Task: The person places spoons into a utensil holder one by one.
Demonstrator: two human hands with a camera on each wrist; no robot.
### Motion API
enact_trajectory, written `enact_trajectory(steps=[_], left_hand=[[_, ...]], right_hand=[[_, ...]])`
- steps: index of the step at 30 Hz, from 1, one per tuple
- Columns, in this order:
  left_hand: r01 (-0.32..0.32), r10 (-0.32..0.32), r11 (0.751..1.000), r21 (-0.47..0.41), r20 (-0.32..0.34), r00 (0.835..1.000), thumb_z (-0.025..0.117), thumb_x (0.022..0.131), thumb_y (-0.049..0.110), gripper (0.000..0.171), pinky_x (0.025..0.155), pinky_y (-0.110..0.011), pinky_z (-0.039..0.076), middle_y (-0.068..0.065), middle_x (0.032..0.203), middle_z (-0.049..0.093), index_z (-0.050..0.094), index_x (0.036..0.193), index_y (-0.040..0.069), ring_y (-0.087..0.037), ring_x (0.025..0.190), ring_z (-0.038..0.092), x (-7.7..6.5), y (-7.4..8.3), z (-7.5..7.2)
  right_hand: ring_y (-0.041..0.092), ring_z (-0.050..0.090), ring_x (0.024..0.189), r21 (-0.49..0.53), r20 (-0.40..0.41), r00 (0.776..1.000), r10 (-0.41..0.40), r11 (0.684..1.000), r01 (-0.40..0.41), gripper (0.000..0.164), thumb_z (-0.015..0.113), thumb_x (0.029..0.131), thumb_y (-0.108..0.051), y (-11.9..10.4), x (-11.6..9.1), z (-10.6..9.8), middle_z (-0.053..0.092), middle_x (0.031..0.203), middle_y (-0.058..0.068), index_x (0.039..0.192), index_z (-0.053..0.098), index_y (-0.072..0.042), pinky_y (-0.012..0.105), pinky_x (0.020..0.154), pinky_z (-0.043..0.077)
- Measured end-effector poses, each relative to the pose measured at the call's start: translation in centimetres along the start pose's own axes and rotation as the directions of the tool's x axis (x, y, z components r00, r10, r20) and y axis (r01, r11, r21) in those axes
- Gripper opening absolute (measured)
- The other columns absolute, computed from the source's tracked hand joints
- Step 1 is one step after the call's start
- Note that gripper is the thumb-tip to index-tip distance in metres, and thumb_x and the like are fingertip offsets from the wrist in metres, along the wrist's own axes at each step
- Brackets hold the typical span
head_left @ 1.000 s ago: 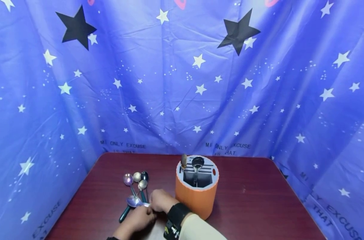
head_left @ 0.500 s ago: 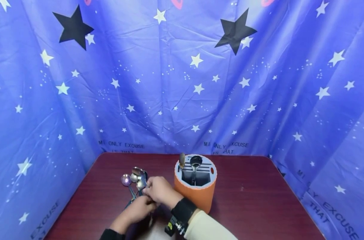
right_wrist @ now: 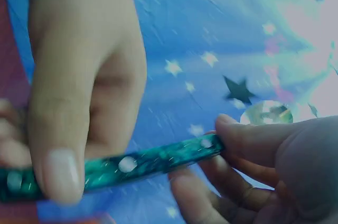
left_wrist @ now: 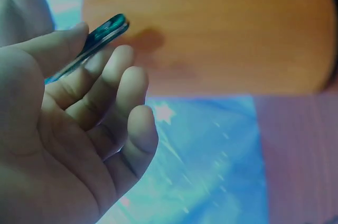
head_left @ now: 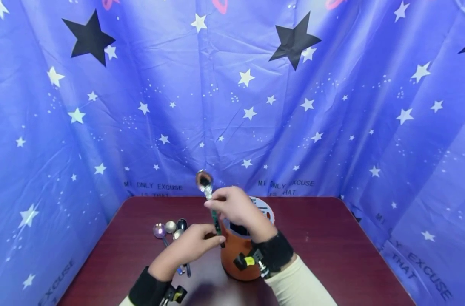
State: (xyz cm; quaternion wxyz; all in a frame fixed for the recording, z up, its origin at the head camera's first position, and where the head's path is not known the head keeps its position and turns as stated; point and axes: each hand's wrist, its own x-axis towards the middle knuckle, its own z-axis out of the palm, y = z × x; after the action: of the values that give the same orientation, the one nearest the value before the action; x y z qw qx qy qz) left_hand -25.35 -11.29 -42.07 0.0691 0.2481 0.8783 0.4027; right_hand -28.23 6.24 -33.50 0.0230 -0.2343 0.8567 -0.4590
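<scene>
Both hands have come up from the pile, and the spoon [head_left: 215, 216] they hold has moved up and over toward the orange holder [head_left: 238, 259]. Its round end is on top, and its green handle points down, a bit tilted, in the air. The right hand [head_left: 236, 204] is higher and pinches the handle near the round end with thumb and fingers. The left hand [head_left: 194, 242] is lower and pinches the bottom tip between thumb and pointer finger, with its other fingers softly bent. Both arms reach in from the near side, and the right one hides part of the holder. Each wrist wears a black band [head_left: 276, 255]. Other spoons [head_left: 159, 230] lie bunched on the dark red tabletop [head_left: 312, 242], left of the holder. At the back hangs a blue cloth [head_left: 232, 127] with stars. Black letters near its bottom say "ONLY EXCUSE"; folds hide some of the others.
</scene>
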Motion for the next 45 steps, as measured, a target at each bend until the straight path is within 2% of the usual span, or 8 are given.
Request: enact_trajectory(steps=[9,17,23,29,32,35,40,45], left_hand=[[-0.030,0.029,0.999,-0.019,-0.020,0.999,0.060,0.102,0.040,0.025,0.058,-0.027,0.041,0.009,0.071,0.054,0.066,0.086,0.021,-0.007,0.061,0.047,1.2,2.6,0.3],[-0.033,0.033,0.999,-0.001,-0.056,0.998,0.062,0.102,0.033,0.022,0.057,-0.026,0.042,0.010,0.071,0.053,0.065,0.085,0.019,-0.006,0.061,0.048,1.2,2.5,0.3],[-0.043,0.044,0.999,0.026,-0.047,0.998,0.061,0.102,0.034,0.023,0.057,-0.025,0.041,0.010,0.071,0.053,0.067,0.087,0.018,-0.004,0.060,0.046,0.8,1.5,0.5],[-0.013,0.011,0.998,0.055,0.036,0.999,0.059,0.103,0.032,0.025,0.056,-0.025,0.036,0.010,0.067,0.045,0.063,0.086,0.014,-0.004,0.057,0.040,-0.2,-0.2,0.4],[-0.004,-0.002,0.995,0.097,0.064,0.998,0.060,0.103,0.028,0.022,0.055,-0.025,0.037,0.011,0.068,0.047,0.063,0.085,0.016,-0.003,0.058,0.042,-0.8,-1.5,0.2],[0.033,-0.043,0.991,0.127,0.076,0.996,0.060,0.102,0.026,0.019,0.056,-0.027,0.037,0.009,0.068,0.048,0.063,0.087,0.016,-0.006,0.059,0.044,-1.6,-3.0,-0.1],[0.176,-0.175,0.960,0.217,-0.028,0.984,0.058,0.103,0.032,0.019,0.065,-0.036,0.045,0.004,0.078,0.062,0.070,0.100,0.017,-0.010,0.071,0.055,-2.4,-5.9,-0.2],[0.391,-0.333,0.862,0.322,-0.222,0.916,0.063,0.095,0.019,0.011,0.065,-0.041,0.047,0.000,0.077,0.063,0.066,0.086,0.013,-0.016,0.069,0.057,-2.5,-9.1,0.4]], right_hand=[[0.022,0.067,0.069,0.296,-0.218,0.973,0.076,0.955,-0.009,0.018,0.071,0.096,-0.017,1.7,-0.5,-4.8,0.067,0.089,0.011,0.102,0.068,-0.001,0.040,0.063,0.060],[0.024,0.067,0.077,0.203,-0.279,0.955,0.104,0.978,-0.048,0.021,0.070,0.097,-0.024,2.7,-0.8,-5.8,0.068,0.092,0.012,0.105,0.067,-0.005,0.038,0.067,0.060],[0.017,0.064,0.078,0.106,-0.300,0.953,0.041,0.994,-0.009,0.020,0.075,0.093,-0.026,2.0,-1.5,-4.9,0.069,0.097,0.003,0.108,0.072,-0.014,0.033,0.067,0.057],[0.015,0.062,0.066,0.073,-0.222,0.969,-0.103,0.990,0.122,0.008,0.069,0.097,-0.027,-0.2,-2.9,-2.5,0.067,0.082,-0.002,0.099,0.073,-0.021,0.032,0.061,0.054],[0.011,0.061,0.062,0.075,-0.068,0.986,-0.151,0.985,0.156,0.007,0.068,0.098,-0.027,-0.5,-3.1,-0.6,0.067,0.079,-0.003,0.098,0.072,-0.022,0.029,0.058,0.053],[0.003,0.062,0.069,-0.006,0.096,0.977,-0.192,0.981,0.193,0.007,0.067,0.098,-0.027,0.1,-2.9,1.8,0.068,0.082,-0.010,0.097,0.073,-0.022,0.024,0.064,0.053],[-0.007,0.059,0.075,-0.214,0.250,0.948,-0.198,0.943,0.254,0.007,0.068,0.098,-0.027,2.4,-2.1,6.5,0.067,0.084,-0.019,0.094,0.074,-0.023,0.016,0.069,0.049],[-0.005,0.055,0.070,-0.373,0.207,0.966,-0.152,0.901,0.222,0.010,0.071,0.093,-0.024,6.1,-1.0,11.7,0.065,0.076,-0.018,0.083,0.072,-0.024,0.016,0.065,0.045]])
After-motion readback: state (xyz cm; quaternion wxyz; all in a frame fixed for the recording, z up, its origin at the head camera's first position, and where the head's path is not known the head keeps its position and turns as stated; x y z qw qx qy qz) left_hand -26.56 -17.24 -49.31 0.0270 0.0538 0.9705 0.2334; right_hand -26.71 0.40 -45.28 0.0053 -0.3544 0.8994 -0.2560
